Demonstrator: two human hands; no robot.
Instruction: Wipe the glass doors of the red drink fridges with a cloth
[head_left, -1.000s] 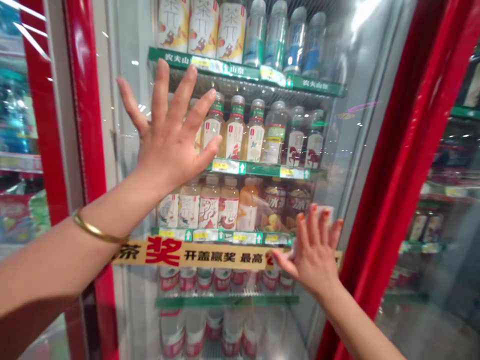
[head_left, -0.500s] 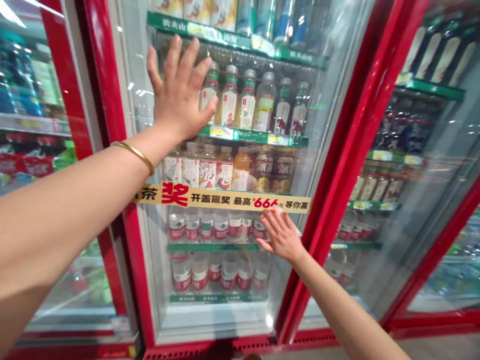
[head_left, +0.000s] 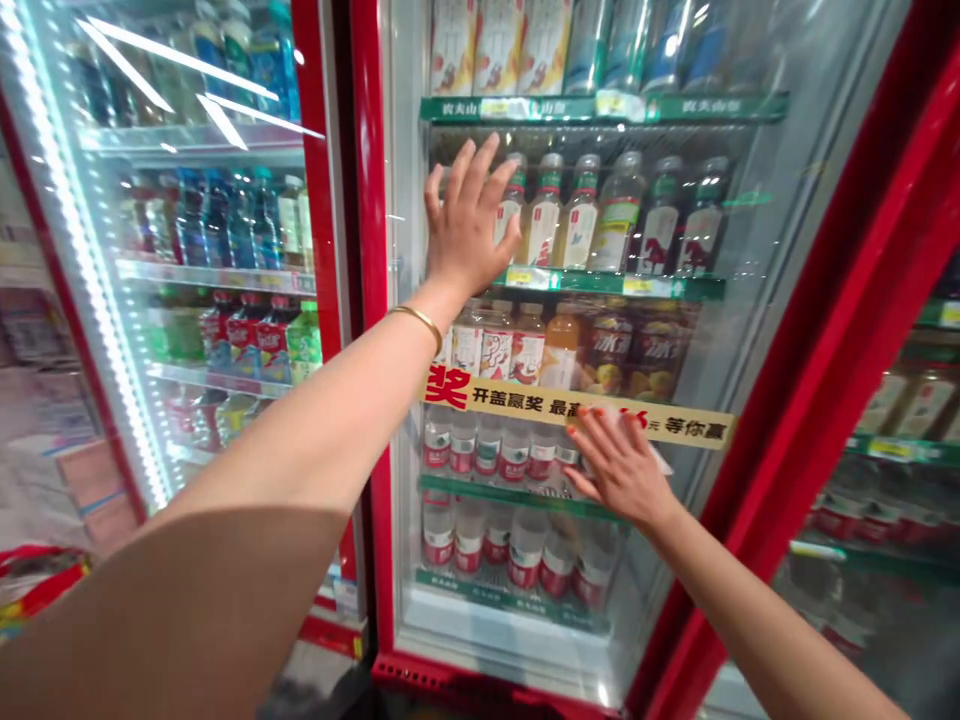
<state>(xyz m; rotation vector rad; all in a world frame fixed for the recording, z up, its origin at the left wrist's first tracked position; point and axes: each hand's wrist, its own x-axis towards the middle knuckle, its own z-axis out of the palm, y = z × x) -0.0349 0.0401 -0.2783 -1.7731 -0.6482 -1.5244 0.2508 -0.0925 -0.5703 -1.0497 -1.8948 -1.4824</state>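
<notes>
In the head view, my left hand (head_left: 474, 215) is raised with fingers spread in front of the glass door (head_left: 442, 640) of a drinks cooler. It is empty, and I cannot tell whether it touches the glass. A gold bangle (head_left: 421, 325) circles that wrist. Lower right, my right hand (head_left: 626, 465) lies flat with fingers stretched out over a thin white cloth or tissue (head_left: 660, 458) against the door. Its fingertips cover part of a yellow printed strip (head_left: 510, 398) across the glass. Behind the door stand rows of bottles (head_left: 581, 225) on green-edged shelves (head_left: 517, 495).
A red door frame (head_left: 367, 300) borders the glass on the left, and a red post (head_left: 817, 330) slants on the right. Another lit cooler (head_left: 217, 280) with bottles stands at left. More shelved bottles (head_left: 900, 400) show at far right. Boxes (head_left: 97, 480) sit at far left.
The view has swung left, showing more of the left cooler. My right hand has slid left and slightly up onto the strip's lettering. My left hand sits slightly lower against the shelves.
</notes>
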